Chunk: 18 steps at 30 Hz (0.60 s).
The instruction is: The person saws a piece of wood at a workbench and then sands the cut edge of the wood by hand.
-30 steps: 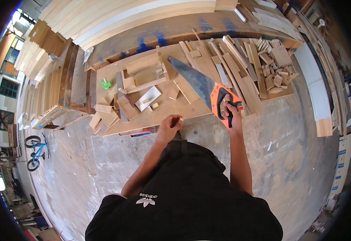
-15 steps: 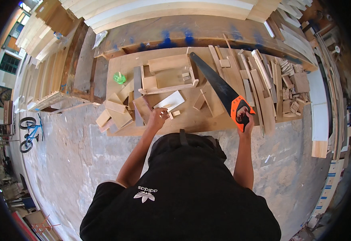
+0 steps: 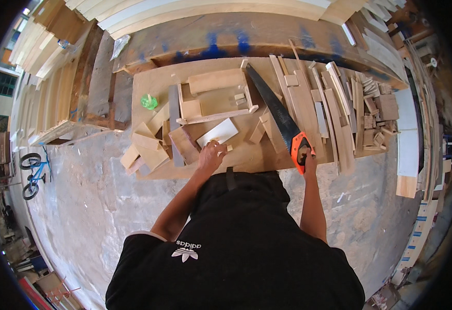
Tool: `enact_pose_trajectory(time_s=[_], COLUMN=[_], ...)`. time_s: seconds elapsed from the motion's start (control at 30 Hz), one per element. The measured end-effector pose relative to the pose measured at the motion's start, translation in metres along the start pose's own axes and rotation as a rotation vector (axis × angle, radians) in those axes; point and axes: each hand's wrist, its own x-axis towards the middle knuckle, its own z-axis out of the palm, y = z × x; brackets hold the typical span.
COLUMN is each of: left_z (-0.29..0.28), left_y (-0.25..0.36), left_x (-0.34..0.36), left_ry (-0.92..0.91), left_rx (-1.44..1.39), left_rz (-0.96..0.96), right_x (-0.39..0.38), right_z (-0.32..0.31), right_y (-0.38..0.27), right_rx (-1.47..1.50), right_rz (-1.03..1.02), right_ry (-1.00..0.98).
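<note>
"Which of the hands has the handsaw point(image 3: 275, 111)?"

"The right hand point(image 3: 309, 156), with its fingers wrapped through the grip. The left hand point(image 3: 211, 156) has its fingers drawn together at the near edge of the white board point(image 3: 226, 130), beside a small wood block point(image 3: 229, 148). I can't tell whether it pinches anything"

"How would you expect that saw to handle?"

"Fairly light, I'd judge, but long enough to feel tip-heavy at arm's reach. The handle should be stiff and sure in the palm, while the thin blade probably flexes a little if pushed sideways. The closed handle loop is the place to hold it; keep skin off the teeth. The block looks light and hard, easy to pinch by its sides"

"And its looks?"

"A dark, tapering blade with its toothed edge toward the left, and a bright orange handle with black in the grip"

"Where is it exactly?"

"Over the right half of the surface point(image 3: 159, 80), tip pointing away and leftward, ending near the far right corner of the open wooden frame point(image 3: 216, 118). Long wooden strips point(image 3: 334, 111) lie to its right. Whether the blade touches the wood underneath, I can't tell"
</note>
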Motion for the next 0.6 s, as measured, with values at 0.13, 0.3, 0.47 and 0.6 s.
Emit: enact_pose_trajectory(time_s=[0.13, 0.3, 0.47, 0.6], left_z=[0.012, 0.013, 0.013, 0.017], left_y=[-0.006, 0.003, 0.003, 0.003], left_x=[-0.001, 0.000, -0.005, -0.001], left_ry=[0.055, 0.036, 0.076, 0.099], left_rx=[0.071, 0.105, 0.159, 0.181], left_rz=[0.044, 0.043, 0.033, 0.072], right_x=[0.000, -0.010, -0.061, -0.062], right_z=[-0.005, -0.019, 0.005, 0.040], right_y=[-0.016, -0.046, -0.139, -0.145], right_rx=[-0.360, -0.467, -1.070, -0.864], right_rz=[0.089, 0.324, 0.018, -0.489], right_ry=[-0.160, -0.250, -0.165, -0.264])
